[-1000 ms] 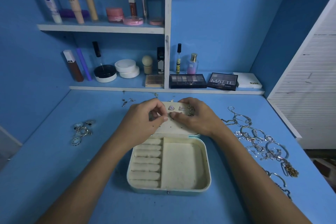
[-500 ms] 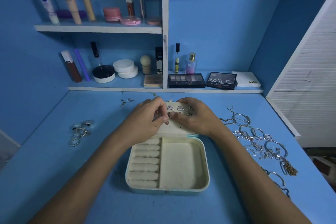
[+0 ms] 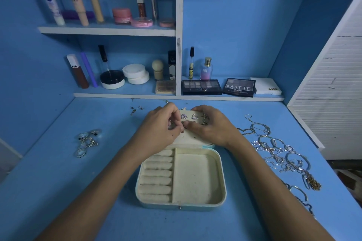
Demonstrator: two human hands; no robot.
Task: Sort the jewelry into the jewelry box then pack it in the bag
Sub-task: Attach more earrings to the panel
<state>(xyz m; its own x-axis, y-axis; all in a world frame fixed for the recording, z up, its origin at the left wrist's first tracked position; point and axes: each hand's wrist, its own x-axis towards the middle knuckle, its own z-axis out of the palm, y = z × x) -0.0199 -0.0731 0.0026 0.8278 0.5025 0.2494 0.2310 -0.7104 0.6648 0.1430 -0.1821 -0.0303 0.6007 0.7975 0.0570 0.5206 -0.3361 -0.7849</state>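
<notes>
1. Here the jewelry box (image 3: 219, 186) lies open on the blue desk (image 3: 58, 191), its lid (image 3: 193, 135) folded back flat on the far side, and both hands work over that lid.
2. The left hand (image 3: 160, 129) has thumb and forefinger pressed together at the lid's left part; the right hand (image 3: 211, 127) meets it fingertip to fingertip, likewise pinched.
3. Between the two sets of fingertips sits something small and dark, probably an earring (image 3: 184, 122), though it is too small to tell surely which hand holds it.
4. Just beyond the fingertips, two triangular earrings (image 3: 189, 117) are fixed to the lid side by side, and two gold star-shaped ones (image 3: 204, 119) sit beside the right hand's knuckles.
5. The box's near half shows ring rolls (image 3: 156, 176) on the left and a bare square compartment (image 3: 195, 178) on the right.
6. Loose rings (image 3: 86, 142) lie on the desk well left of the box; a tangle of bracelets and chains (image 3: 280, 154) lies to the right, near the right forearm.
7. A few small earrings (image 3: 136, 108) lie on the desk just beyond the left hand, close to the shelf edge (image 3: 176, 97).
</notes>
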